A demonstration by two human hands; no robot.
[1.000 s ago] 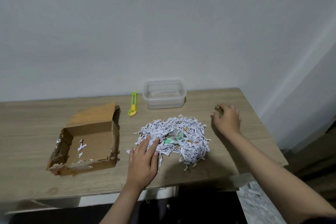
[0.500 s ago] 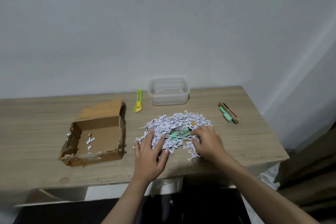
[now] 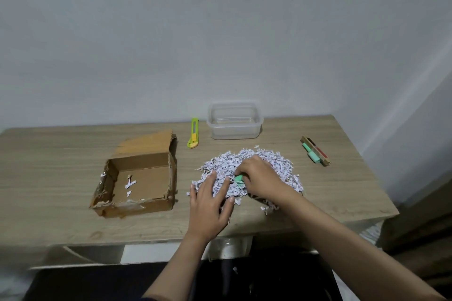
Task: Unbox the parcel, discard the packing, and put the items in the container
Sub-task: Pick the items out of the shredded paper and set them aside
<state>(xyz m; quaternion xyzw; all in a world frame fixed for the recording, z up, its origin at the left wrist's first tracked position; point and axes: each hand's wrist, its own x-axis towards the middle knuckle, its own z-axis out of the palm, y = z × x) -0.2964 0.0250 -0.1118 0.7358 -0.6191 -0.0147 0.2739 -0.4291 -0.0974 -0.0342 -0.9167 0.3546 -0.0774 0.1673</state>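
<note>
A heap of shredded white paper (image 3: 276,164) lies on the wooden table (image 3: 49,178) in front of me. My left hand (image 3: 211,205) rests flat on the heap's near left side, fingers spread. My right hand (image 3: 263,178) reaches into the heap, its fingers closed around a green item (image 3: 239,179) that pokes out of the shreds. The torn cardboard box (image 3: 137,178) stands open at the left with a few paper scraps inside. A clear plastic container (image 3: 234,121) sits at the back, nothing in it. Two items, a green one (image 3: 310,156) and a brown stick (image 3: 318,151), lie at the right.
A yellow-green box cutter (image 3: 193,136) lies between the box and the container. The wall runs right behind the table. The table's right edge is close to the two items, and its front edge is just under my wrists.
My right hand left the two items at the right of the table, came back to the paper heap and closed on a green item there. My left hand stayed on the heap.
</note>
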